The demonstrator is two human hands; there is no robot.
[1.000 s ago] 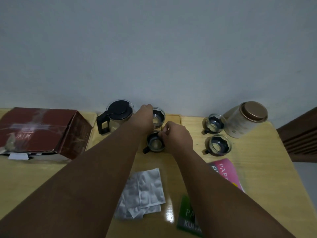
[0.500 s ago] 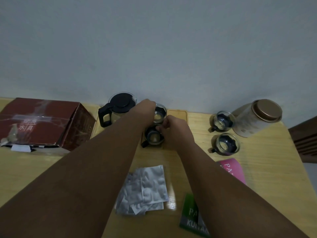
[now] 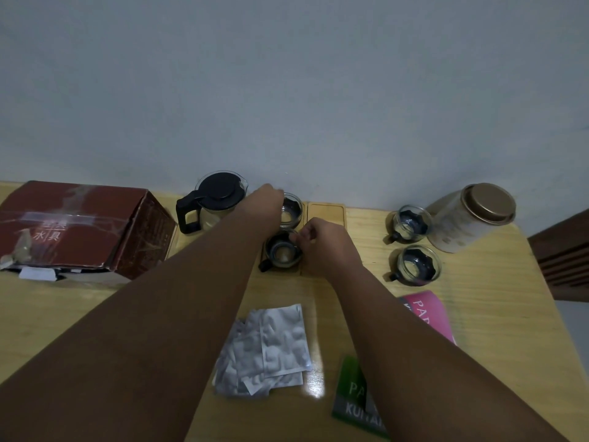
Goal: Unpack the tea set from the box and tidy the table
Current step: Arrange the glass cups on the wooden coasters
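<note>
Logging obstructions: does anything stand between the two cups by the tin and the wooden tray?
Nothing visible does. The table strip between the far right cup, the near right cup and the tray is bare; the right hand is over the tray's near part.

Both arms outstretched, left hand curled downward, right hand pinching

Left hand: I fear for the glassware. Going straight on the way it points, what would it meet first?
The far cup, which the left hand seems to touch; behind it only the wall. The teapot stands off to its left. Depth is hard to judge.
</note>
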